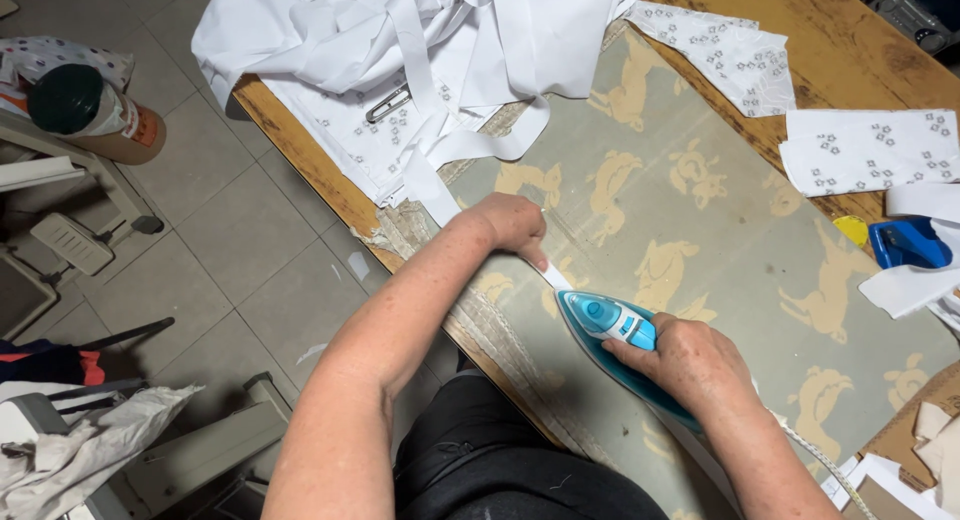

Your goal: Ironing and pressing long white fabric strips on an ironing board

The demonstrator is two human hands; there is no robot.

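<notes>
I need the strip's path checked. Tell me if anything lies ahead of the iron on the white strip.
Only the left hand, pressing the white strip just ahead of the iron held by the right hand.

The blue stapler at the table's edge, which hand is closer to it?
Right. The right hand grips the iron, below-left of the blue stapler; the left hand presses the white strip farther away.
</notes>
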